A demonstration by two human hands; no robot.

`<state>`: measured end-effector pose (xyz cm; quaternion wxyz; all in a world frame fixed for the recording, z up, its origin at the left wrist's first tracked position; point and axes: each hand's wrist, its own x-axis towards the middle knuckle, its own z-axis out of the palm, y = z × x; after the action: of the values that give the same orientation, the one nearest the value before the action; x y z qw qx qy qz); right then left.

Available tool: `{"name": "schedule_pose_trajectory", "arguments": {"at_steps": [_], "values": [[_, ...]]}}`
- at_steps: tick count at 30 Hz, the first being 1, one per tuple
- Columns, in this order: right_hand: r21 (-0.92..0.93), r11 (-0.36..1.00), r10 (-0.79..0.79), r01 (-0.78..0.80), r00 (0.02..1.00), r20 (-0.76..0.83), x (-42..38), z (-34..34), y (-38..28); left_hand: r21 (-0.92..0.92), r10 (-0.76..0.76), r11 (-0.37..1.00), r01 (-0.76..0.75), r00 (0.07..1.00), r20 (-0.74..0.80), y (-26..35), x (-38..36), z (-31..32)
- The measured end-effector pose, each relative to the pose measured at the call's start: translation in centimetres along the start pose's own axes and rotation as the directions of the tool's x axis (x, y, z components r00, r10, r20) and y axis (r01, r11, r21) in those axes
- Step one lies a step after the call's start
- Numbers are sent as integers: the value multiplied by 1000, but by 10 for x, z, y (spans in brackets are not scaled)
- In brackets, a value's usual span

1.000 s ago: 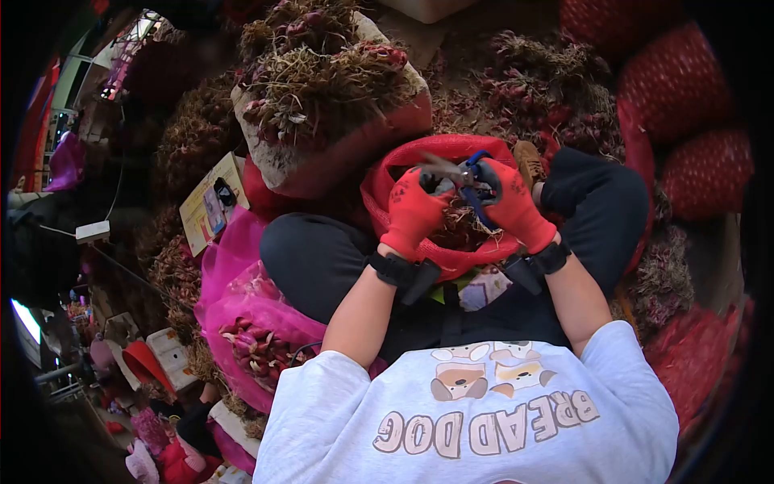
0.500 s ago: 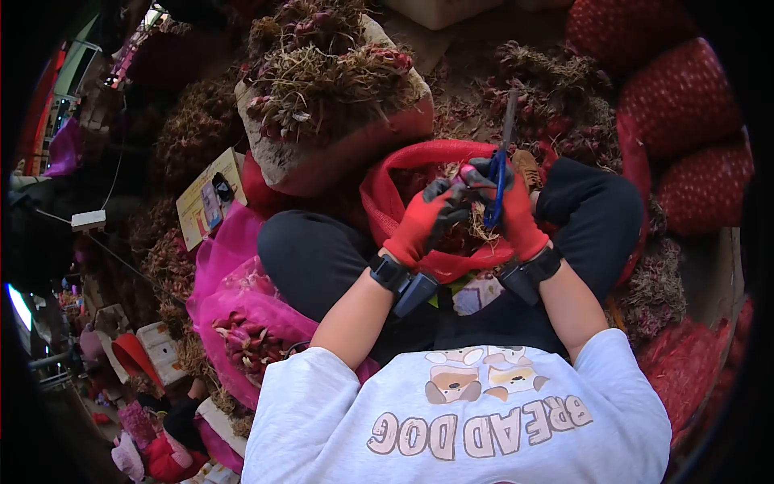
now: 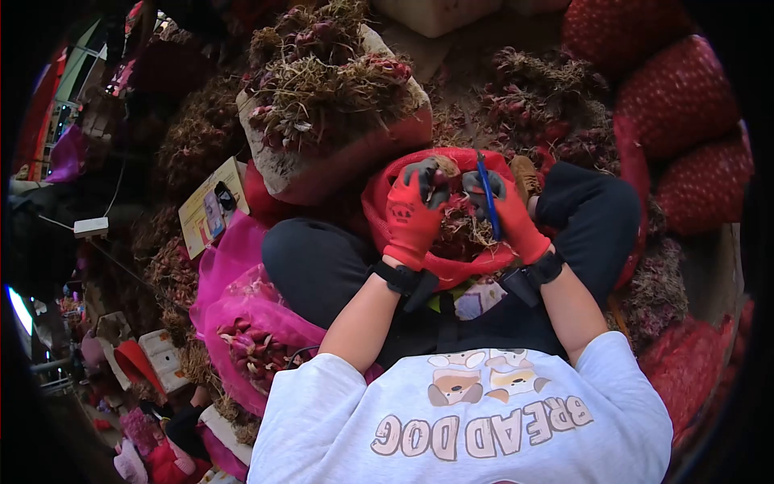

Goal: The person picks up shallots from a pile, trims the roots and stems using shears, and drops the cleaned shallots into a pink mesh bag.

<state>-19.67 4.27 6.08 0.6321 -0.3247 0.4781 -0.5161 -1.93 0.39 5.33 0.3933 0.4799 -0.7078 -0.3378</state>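
My left hand (image 3: pixel 414 210), in a red glove with dark fingertips, curls round a shallot (image 3: pixel 443 167) at the far side of a red mesh sack (image 3: pixel 376 192). Opposite it, my right hand (image 3: pixel 516 208), gloved the same way, grips scissors with blue handles (image 3: pixel 488 196). The scissors are seen nearly edge-on, so how far the blades are apart cannot be told. Between my hands, shallots with dry roots and stalks (image 3: pixel 461 232) lie inside the sack, which rests between my crossed legs.
Bunched dried shallots (image 3: pixel 330 89) are heaped on a pale block (image 3: pixel 298 173) ahead. A pink mesh bag (image 3: pixel 230 319) of shallots lies by my left knee. Full red sacks (image 3: pixel 677 97) stack at the right. More bunches (image 3: pixel 556 97) cover the ground ahead. Another person (image 3: pixel 165 452) sits at lower left.
My hands have moved apart. The left has gone up and left with the shallot, its back now turned up. The scissors have turned, and their blade no longer points up past my hand.
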Motion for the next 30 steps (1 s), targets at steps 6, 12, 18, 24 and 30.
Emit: {"name": "schedule_pose_trajectory", "arguments": {"at_steps": [6, 12, 18, 24, 30], "values": [[191, 981, -47, 39, 998, 37, 7, 1, -4, -249, 125, 962, -114, 992, 28, 29, -6, 5], [-270, 946, -188, 181, 982, 1, 10, 4, -4, -724, -311, 489, 486, 873, 376, -2, -3, -1], [-271, 940, -207, 209, 978, 36, 10, 20, 5, -124, 37, 992, 0, 955, 294, -22, -13, 3], [-222, 975, 23, -14, 999, 39, 3, 17, -11, -439, 181, 896, -69, 959, 218, -52, -7, 17], [-458, 889, -14, 19, 1000, 13, -2, 24, -26, -642, -103, 735, 217, 972, 210, -26, -4, 10]]}}
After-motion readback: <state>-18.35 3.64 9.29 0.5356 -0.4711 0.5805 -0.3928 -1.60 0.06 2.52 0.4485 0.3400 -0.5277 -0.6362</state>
